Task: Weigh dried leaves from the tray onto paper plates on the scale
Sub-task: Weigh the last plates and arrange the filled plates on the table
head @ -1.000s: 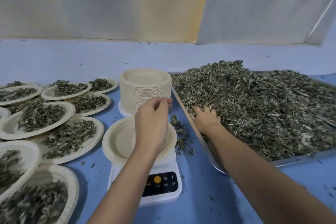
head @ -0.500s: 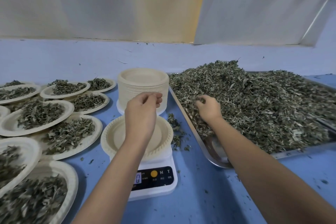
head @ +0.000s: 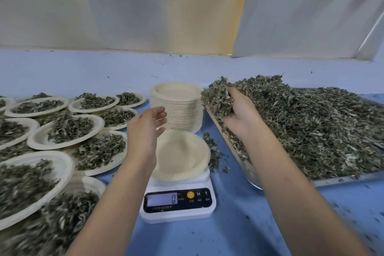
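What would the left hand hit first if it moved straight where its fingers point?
Probably the stack of empty paper plates, just beyond the left hand; depth is hard to judge here.

The dried leaves (head: 218, 97) in the right hand's (head: 241, 114) grip look crisp, rough and matt. Below that grip the tray (head: 342, 180) gleams as bare metal. Left of it, the paper plate (head: 182, 151) is matt with a ribbed rim, on a smooth white plastic scale (head: 178, 215).
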The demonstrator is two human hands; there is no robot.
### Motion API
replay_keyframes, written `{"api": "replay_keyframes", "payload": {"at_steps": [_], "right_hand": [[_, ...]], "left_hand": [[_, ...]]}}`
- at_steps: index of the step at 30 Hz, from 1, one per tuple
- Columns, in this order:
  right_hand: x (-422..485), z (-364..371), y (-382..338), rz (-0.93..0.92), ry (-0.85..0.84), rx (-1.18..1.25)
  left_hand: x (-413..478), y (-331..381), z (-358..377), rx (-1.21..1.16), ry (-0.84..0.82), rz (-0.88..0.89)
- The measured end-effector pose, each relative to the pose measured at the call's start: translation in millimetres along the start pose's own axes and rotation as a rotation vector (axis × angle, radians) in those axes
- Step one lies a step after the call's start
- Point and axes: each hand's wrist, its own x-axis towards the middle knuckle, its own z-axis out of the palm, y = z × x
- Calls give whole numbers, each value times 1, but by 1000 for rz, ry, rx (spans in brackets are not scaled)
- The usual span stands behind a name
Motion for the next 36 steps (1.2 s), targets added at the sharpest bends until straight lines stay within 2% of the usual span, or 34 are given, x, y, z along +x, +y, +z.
{"api": "replay_keyframes", "payload": {"at_steps": [4,7,11,13,16,21,28,36], "right_hand": [[-14,29,22,71,-243,-161],[-25,39,37,80,-375,-360],[-33,42,50,-66,-460,-766],[-35,41,51,-148,-456,-840],[-34,39,52,-229,-471,-827],[-34,40,57,-348,-410,-880],[-32,42,64,-269,-476,-1047],[-26,41,71,-364,-278,-948]], "left_hand": [[3,2,-15,-3,26,-32],[3,3,-21,25,-16,-65],[5,3,-25,78,-60,-70],[7,2,-26,95,-52,-61],[8,1,-25,103,-33,-49],[8,-1,-25,99,-14,-41],[10,-2,-26,94,1,-37],[8,-2,-24,97,8,-32]]}}
